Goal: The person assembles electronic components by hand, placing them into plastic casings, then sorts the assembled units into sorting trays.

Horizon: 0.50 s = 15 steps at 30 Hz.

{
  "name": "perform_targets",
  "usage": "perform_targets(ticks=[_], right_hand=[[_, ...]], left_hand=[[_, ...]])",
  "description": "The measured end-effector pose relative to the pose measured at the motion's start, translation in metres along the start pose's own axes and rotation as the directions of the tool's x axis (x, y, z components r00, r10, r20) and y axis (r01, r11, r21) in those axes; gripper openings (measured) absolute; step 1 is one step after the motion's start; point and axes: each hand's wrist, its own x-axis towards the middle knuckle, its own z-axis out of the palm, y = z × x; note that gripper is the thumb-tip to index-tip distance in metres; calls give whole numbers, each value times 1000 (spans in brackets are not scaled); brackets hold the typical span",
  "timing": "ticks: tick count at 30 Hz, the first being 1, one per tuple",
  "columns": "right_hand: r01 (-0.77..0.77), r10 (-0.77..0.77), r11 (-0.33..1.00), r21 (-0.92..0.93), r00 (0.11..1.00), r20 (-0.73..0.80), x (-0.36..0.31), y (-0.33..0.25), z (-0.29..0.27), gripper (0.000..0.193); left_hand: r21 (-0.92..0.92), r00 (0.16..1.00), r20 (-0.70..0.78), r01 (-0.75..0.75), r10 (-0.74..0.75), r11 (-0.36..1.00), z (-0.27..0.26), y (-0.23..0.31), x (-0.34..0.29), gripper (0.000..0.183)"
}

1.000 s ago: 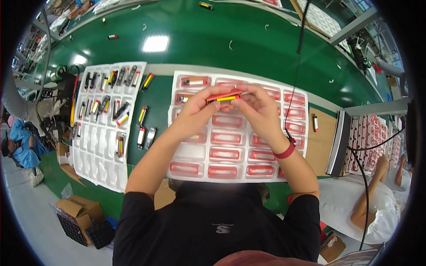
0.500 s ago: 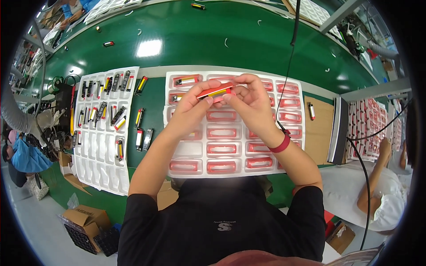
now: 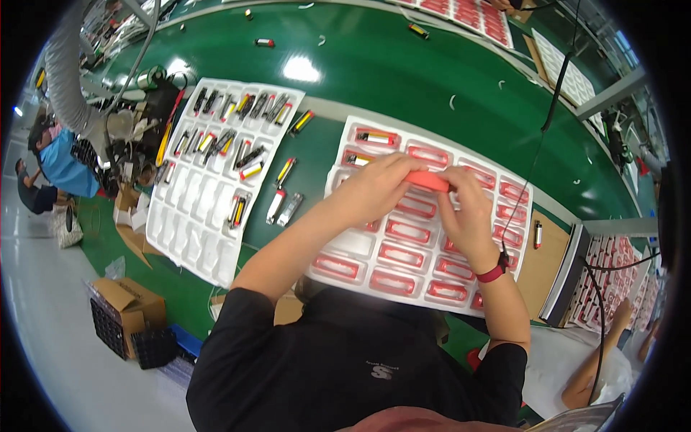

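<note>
A red plastic casing (image 3: 427,181) is held level between my two hands, its smooth outer face showing. My left hand (image 3: 380,190) grips its left end with bent fingers. The right end sits between the thumb and fingers of my right hand (image 3: 468,217). Whatever lies inside the casing is hidden from here. Beneath my hands is a white moulded tray (image 3: 350,243) with rows of pinkish-red casings (image 3: 401,255) in its pockets. Two casings at its far left corner hold a cell with a yellow and silver wrap (image 3: 377,137).
Left of me, a second white tray (image 3: 193,225) carries several small battery assemblies (image 3: 248,157). Loose assemblies (image 3: 286,171) lie on the green bench (image 3: 317,137) between the trays. A black cable (image 3: 536,162) hangs near my right wrist. Another person's arm (image 3: 612,338) is at the right.
The casing has been turned: its inside with a yellow part showed before, now its plain red face does. My view has swung, shifting the trays in the picture.
</note>
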Motion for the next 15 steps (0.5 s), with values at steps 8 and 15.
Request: perform_targets(ticks=[8,15], right_hand=[[-88,-2,935,344,967,253,12,-42,23,17],[293,-318,948,125,890,326,7,-64,68,9]], left_hand=[[119,995,-104,5,8,993,-69,46,-34,24],[226,916,345,130,-204,965,-73,64,-114,11]])
